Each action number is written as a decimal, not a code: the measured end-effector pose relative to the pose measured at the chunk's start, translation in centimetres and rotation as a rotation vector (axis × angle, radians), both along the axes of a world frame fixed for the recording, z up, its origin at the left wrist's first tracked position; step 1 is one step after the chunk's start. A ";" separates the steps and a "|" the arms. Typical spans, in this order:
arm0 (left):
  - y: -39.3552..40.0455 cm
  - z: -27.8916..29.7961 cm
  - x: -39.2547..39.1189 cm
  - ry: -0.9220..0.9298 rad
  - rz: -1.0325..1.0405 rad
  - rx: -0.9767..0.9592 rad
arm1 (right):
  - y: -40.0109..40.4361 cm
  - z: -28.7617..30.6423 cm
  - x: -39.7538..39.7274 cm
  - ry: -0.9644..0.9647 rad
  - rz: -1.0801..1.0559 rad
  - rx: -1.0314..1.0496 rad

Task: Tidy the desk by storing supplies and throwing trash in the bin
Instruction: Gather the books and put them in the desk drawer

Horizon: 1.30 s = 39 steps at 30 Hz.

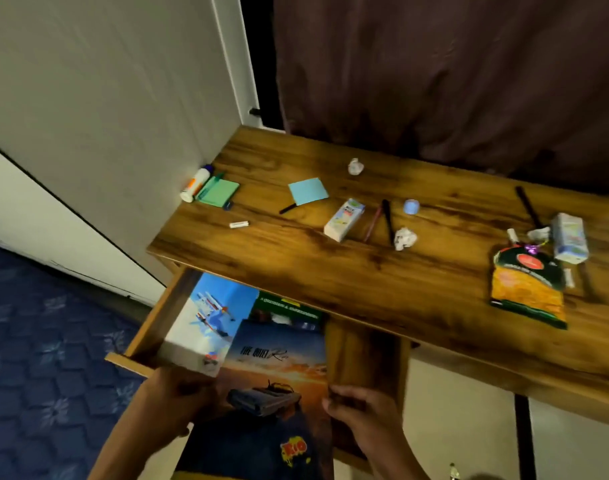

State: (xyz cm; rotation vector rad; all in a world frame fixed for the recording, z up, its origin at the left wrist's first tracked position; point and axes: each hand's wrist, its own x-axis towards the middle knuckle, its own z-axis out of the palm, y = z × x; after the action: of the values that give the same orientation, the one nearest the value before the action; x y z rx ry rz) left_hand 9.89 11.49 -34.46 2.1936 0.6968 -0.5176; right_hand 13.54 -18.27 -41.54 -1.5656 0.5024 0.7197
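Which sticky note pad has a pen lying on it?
The green sticky note pad by the wall, beside the glue stick. The blue sticky note pad has none on top.

- We see a wooden desk (382,282).
- On it lie a glue bottle (195,184), green notes (218,192), a blue note (308,191), two paper balls (355,166), pens (388,220), cartons (344,220) and a snack packet (528,289).

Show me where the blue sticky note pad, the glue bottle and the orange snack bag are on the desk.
blue sticky note pad (308,191), head view, middle of its top sheet.
glue bottle (195,184), head view, middle of its white body.
orange snack bag (526,289), head view, orange front panel.
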 end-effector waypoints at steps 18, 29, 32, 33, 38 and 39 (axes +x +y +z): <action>13.8 -14.6 10.4 -0.122 -0.209 0.228 | 20.5 -8.6 7.9 -0.004 -0.149 -0.262; 11.6 -19.6 9.4 0.049 -0.453 0.253 | 26.0 -12.8 11.7 -0.137 0.019 -0.564; 11.7 -20.0 9.1 0.098 -0.501 0.365 | 26.7 -13.3 11.1 -0.172 0.121 -0.576; 11.8 -20.1 9.0 0.138 -0.516 0.378 | 26.9 -13.4 10.9 -0.190 0.147 -0.571; 11.9 -20.2 9.2 0.335 -0.521 0.352 | 27.3 -13.2 9.8 -0.203 0.269 -0.607; 11.9 -20.3 9.4 0.347 -0.526 0.362 | 27.4 -13.1 9.6 -0.217 0.277 -0.614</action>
State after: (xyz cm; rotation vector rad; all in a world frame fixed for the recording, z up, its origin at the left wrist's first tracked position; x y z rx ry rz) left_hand 19.25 23.42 -54.72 2.6718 0.3966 -1.1351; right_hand 23.18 9.10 -54.69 -2.2937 0.3626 0.6198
